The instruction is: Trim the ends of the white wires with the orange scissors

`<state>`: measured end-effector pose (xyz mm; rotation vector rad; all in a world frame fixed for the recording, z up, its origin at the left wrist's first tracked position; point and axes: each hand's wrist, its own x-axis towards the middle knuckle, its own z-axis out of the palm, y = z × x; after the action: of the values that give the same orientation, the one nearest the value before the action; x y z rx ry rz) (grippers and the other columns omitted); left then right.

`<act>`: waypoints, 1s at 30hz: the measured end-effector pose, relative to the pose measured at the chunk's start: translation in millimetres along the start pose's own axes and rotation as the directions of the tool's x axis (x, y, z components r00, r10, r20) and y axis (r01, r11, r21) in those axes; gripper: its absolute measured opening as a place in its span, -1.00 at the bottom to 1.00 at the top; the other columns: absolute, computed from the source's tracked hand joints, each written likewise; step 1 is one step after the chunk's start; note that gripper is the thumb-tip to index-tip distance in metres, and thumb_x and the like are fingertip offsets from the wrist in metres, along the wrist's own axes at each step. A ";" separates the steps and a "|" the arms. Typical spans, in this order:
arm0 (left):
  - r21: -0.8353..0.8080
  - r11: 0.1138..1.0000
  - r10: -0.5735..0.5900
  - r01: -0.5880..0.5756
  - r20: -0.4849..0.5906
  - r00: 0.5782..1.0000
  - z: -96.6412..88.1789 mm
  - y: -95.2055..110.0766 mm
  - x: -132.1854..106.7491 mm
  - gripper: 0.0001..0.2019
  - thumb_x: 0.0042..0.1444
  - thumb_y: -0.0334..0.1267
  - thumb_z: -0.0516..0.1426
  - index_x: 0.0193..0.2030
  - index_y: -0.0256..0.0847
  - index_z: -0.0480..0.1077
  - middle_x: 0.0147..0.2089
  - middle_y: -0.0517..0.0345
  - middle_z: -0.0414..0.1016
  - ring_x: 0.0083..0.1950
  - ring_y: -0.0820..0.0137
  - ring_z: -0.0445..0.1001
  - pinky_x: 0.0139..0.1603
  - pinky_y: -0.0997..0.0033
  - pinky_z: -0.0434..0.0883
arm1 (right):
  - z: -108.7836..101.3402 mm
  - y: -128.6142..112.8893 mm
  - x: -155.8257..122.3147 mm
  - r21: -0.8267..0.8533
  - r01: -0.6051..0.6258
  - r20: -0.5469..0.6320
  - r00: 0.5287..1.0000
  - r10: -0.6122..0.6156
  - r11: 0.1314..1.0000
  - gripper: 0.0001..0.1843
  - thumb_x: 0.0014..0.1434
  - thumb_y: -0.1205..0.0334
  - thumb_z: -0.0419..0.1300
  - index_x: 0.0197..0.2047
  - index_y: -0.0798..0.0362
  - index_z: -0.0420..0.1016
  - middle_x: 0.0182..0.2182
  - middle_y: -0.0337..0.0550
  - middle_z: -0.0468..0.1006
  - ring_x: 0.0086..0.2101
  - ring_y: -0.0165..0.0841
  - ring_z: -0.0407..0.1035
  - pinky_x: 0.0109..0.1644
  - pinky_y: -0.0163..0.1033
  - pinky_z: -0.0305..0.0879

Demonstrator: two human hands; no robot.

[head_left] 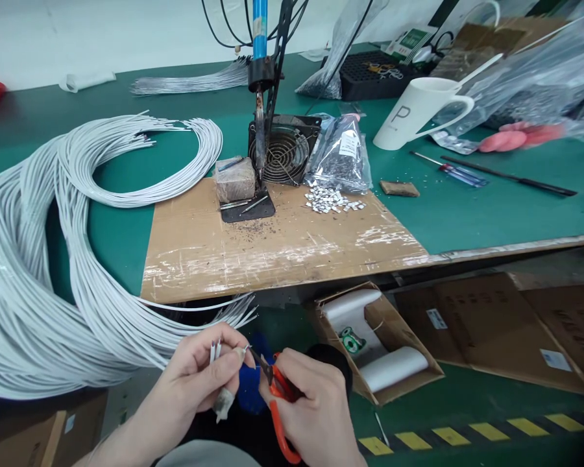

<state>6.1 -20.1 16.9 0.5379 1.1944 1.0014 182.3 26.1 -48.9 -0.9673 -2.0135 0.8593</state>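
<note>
My left hand (202,379) pinches the end of a thin white cable (215,351) below the table's front edge, its taped thumb beside the bare wire tips. My right hand (314,408) grips small orange-handled scissors (275,383), whose blades point at the cable end between my left fingers. A big bundle of white cables (34,272) loops over the green table at the left and fans out toward my left hand.
A cardboard sheet (272,246) covers the table front, bearing a soldering stand (260,155), a fan (285,152), a block (234,180) and small metal clips (331,200). A white mug (413,113) and screwdriver (452,170) lie right. Open boxes (379,344) sit below.
</note>
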 end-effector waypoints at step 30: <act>-0.004 0.996 -0.090 0.090 -0.015 0.996 -1.9 8.8 -2.5 -0.54 0.07 0.16 0.39 -0.32 -0.26 0.53 -0.61 0.34 0.26 -0.62 0.62 -0.14 -0.58 0.50 -0.25 | -17.4 -12.4 12.3 0.118 -0.247 0.299 0.932 0.202 0.962 -0.58 0.16 0.35 0.17 -0.52 -0.02 -0.05 -0.57 -0.36 0.11 -0.55 -0.47 0.05 -0.52 -0.32 -0.06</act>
<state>1.1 -18.3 24.6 0.4702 1.2196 0.9320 186.9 34.5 -26.2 -1.0478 -2.0592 1.3270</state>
